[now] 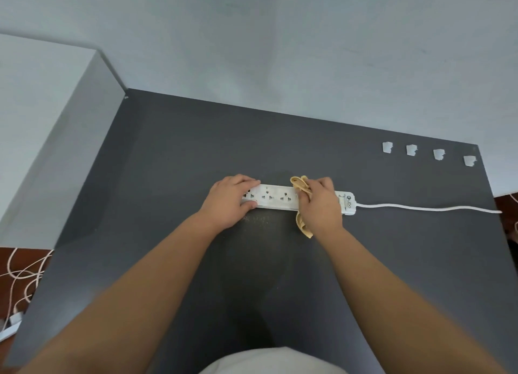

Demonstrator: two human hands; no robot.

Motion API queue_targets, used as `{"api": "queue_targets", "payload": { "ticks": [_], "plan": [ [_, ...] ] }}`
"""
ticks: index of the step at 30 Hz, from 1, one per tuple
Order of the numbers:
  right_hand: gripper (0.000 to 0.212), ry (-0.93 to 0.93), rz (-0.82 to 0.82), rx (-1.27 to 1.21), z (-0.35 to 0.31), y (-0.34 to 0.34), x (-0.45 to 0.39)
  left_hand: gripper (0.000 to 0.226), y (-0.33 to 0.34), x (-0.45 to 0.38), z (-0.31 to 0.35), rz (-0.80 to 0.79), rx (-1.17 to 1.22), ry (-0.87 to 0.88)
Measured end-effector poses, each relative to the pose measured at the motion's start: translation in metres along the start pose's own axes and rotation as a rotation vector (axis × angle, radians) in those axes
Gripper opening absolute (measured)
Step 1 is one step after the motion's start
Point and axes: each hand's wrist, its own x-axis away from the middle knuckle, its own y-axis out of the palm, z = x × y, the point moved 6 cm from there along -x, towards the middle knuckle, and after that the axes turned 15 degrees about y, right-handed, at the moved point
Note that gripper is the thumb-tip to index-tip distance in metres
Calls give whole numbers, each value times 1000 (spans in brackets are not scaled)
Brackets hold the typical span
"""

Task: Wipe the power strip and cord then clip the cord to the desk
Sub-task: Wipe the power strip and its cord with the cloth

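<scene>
Both of my hands are on the power strip (283, 200): my left hand (228, 202) clasps its left end, fingers over the far edge and thumb against the near edge, pinning it to the desk (173, 160). My right hand (319, 205) is closed around a crumpled yellow cloth (300, 187), pressing it down onto the strip toward its right part. A bunch of the cloth sticks out past my fingers on the far side, and another fold hangs out below my palm onto the dark desk surface.

I see the strip lying flat, lengthwise left to right, roughly in the middle of the desk. Three sockets show between my hands; the labelled end with its dark logo pokes out to the right of my right hand. From that end the white cord (426, 207) runs rightward across the desk, reaching the right edge.

Four small white clips (427, 153) sit in a row near the far right corner of the desk, well apart from the strip. A white cabinet (47, 138) stands against the desk's left side, and loose white cables (22, 275) lie on the floor below it.
</scene>
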Motion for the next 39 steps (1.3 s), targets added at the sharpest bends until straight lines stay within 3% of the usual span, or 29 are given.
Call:
{"api": "queue_targets", "payload": {
  "ticks": [5, 7, 10, 11, 13, 17, 19, 22, 24, 29, 31, 34, 36, 39],
  "plan": [
    [32, -393, -184, 139, -23, 23, 32, 51, 1, 2, -1, 41, 27, 16],
    [32, -333, -135, 54, -20, 15, 20, 51, 1, 2, -1, 46, 28, 20],
    [33, -16, 16, -16, 4, -3, -7, 51, 2, 3, -1, 49, 30, 25],
    [33, 2, 43, 22, 8, -3, -8, 51, 3, 3, -1, 52, 35, 24],
    [35, -112, 29, 76, 1, 6, 4, 51, 4, 3, -2, 64, 49, 17],
    [32, -399, -147, 94, -16, 29, 39, 50, 5, 4, -4, 89, 70, 12],
    [33, -349, -90, 43, -13, 20, 31, 50, 6, 4, -5, 79, 73, 14],
    [35, -120, 75, -11, 7, -3, 2, 51, 6, 4, -4, 64, 74, 12],
    [36, -109, 123, 37, 12, -5, 1, 50, 6, 4, -4, 66, 84, 7],
    [33, -387, -46, 117, 2, 25, 42, 51, 5, 5, -4, 77, 96, -5],
    [30, -343, -20, 55, 4, 16, 39, 51, 5, 5, -5, 65, 101, -5],
    [28, -127, 94, -51, 17, -2, 20, 51, 5, 5, -4, 64, 112, -3],
    [28, -171, 68, -28, 12, 3, 26, 50, 6, 5, -4, 72, 124, -7],
    [27, -335, -105, 75, 0, 27, 51, 50, 6, 4, -4, 81, 127, -5]
  ]
}}
